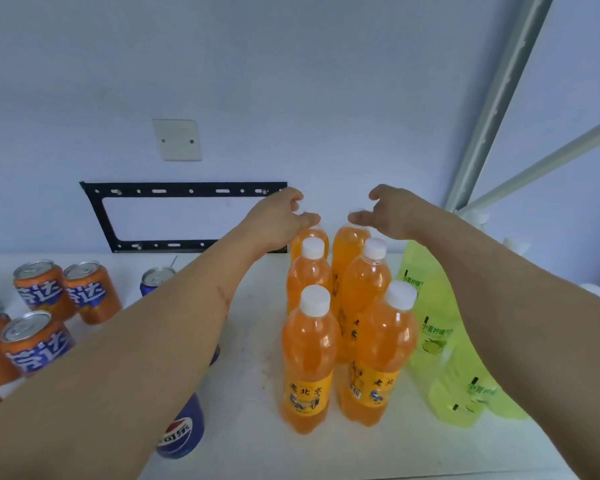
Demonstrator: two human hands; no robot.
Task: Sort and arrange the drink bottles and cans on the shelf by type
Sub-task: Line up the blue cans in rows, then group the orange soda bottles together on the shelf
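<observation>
Six orange soda bottles (310, 358) in two rows mid-shelf (250, 341). Left hand (278, 216) fingers pinching rear-left bottle's top; right hand (385, 211) above rear-right bottle, fingers loosely curled, grasp unclear.

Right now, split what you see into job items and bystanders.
Job: orange soda bottles, lime-green bottles, orange cans, blue cola cans, shelf, left hand, right hand.
Bystanders: black wall bracket, blank wall plate, shelf post.

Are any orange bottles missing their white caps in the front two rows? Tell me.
No: all four orange bottles in the front two rows wear a white cap; the two rear bottles' tops sit behind the hands.
</observation>
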